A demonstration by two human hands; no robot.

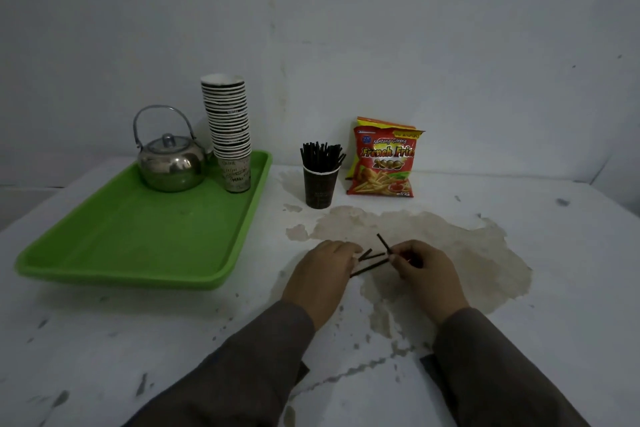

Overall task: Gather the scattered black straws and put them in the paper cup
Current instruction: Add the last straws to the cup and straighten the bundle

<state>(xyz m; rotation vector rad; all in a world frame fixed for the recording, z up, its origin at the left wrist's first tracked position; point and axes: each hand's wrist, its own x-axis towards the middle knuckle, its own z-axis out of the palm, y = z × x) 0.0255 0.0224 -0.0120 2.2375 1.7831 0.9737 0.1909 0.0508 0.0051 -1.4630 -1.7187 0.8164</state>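
A dark paper cup (319,189) stands upright on the white table, with several black straws (321,157) sticking out of its top. Nearer to me, a few loose black straws (371,263) lie on the table between my hands. My right hand (426,276) pinches one black straw (383,242) that points up and to the left. My left hand (323,274) rests palm down, its fingertips touching the left ends of the loose straws; whether it grips one is hidden.
A green tray (138,236) lies at the left, holding a metal kettle (169,163) and a tall stack of paper cups (230,132). A red French fries snack bag (382,159) leans on the wall right of the cup. The tabletop paint is peeling.
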